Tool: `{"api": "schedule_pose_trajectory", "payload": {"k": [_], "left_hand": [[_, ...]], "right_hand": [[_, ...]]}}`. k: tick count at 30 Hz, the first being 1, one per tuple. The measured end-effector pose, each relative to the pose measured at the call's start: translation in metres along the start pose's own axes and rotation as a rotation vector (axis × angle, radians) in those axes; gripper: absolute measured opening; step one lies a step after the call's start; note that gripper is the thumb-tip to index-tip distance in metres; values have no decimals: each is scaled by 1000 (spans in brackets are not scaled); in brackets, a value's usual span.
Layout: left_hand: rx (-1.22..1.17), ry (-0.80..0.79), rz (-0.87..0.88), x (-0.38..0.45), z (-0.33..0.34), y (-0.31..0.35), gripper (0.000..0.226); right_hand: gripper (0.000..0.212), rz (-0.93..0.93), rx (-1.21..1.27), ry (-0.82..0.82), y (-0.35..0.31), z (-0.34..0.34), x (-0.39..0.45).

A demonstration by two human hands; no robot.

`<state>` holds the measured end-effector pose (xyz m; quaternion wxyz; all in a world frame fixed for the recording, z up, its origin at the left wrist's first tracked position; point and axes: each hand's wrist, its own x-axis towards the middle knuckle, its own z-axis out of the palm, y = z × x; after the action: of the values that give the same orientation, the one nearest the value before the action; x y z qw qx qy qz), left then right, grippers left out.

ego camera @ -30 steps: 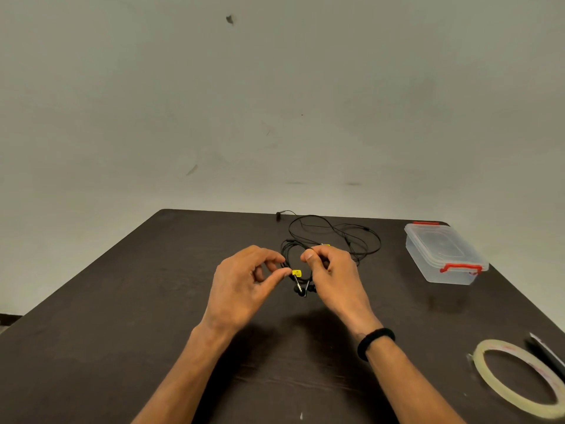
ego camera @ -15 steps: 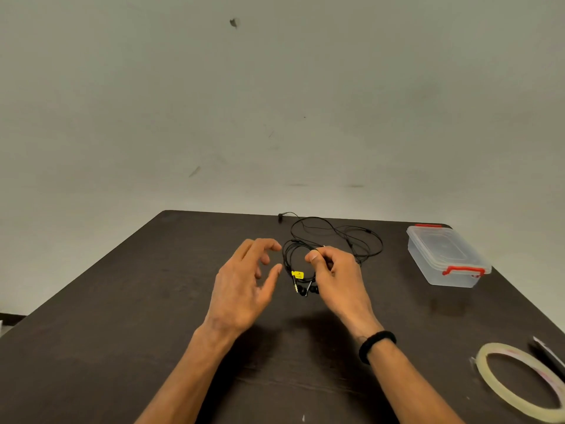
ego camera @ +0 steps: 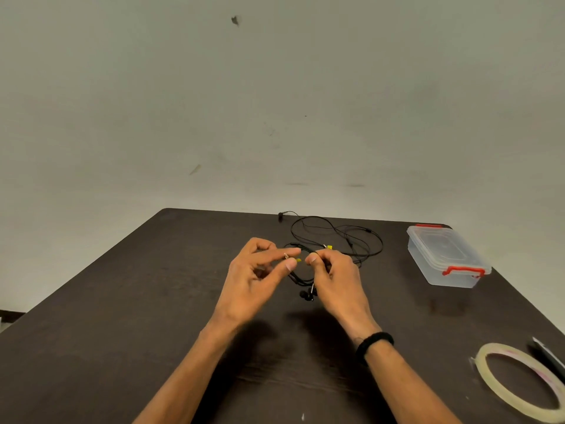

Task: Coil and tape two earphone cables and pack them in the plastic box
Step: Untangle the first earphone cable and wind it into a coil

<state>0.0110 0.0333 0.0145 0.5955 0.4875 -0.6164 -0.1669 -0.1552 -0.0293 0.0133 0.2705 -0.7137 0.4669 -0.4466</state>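
My right hand pinches a coiled black earphone cable just above the table, and its earbuds dangle below. My left hand meets it from the left, with index finger and thumb closed on the cable's plug end beside a small yellow tag. A second black earphone cable lies in loose loops on the table behind my hands, with its own yellow tag. The clear plastic box with red clips stands at the right, lid on.
A roll of clear tape lies flat at the near right corner of the dark table. A thin dark object sits beside it at the frame's edge. A pale wall rises behind the table's far edge.
My left hand let go and spread open half a second ago, then came back and pinched the tagged plug end. My right hand kept hold of the coil and lifted it slightly.
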Motion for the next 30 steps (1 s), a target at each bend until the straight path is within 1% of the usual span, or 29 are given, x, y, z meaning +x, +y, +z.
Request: {"api": "schedule_pose_trajectory", "payload": {"k": [3,5,8,10,13,14,15,18,19,21,23,26,28,30], "left_hand": [[-251,133,-177,5,-3,0,24],[-470,205,-313,8,-7,-2,27],[-728,343,-456,10,-13,-6,18],[-765,444,-521,10,-16,-8,13],[-694,512,-554,8,-17,-15,30],[-670,509,-555,7,-16,-17,32],[-637,491,-545,6,-14,-17,30],[-475,405,-498,5,-7,-14,12],[-442,376,-491,4,-5,-12,13],[-411,301,-493,3,-2,-6,23],[-385,196,-509,1,0,0,35],[-355,57,-524,1,-1,4,46],[-342,29,-527,2,-2,4,52],[-311,8,-515,2,-3,2,50]], "right_hand": [[20,-30,-27,-11,2,3,-1],[19,-91,-74,-31,4,6,-2],[19,-185,-96,-108,3,7,-3],[20,-204,-32,-163,-1,5,-4],[21,-169,133,-253,-3,4,-2],[21,-156,195,-284,-3,5,-2],[22,-139,265,-303,-3,7,-2],[22,-69,467,-297,-5,7,-2],[22,-47,499,-278,-6,7,-2],[21,-18,540,-237,-6,7,-2],[21,-1,558,-199,-5,7,-1],[21,-3,510,-165,-1,8,0],[20,-16,460,-165,1,8,1],[19,-45,404,-172,4,8,1]]}}
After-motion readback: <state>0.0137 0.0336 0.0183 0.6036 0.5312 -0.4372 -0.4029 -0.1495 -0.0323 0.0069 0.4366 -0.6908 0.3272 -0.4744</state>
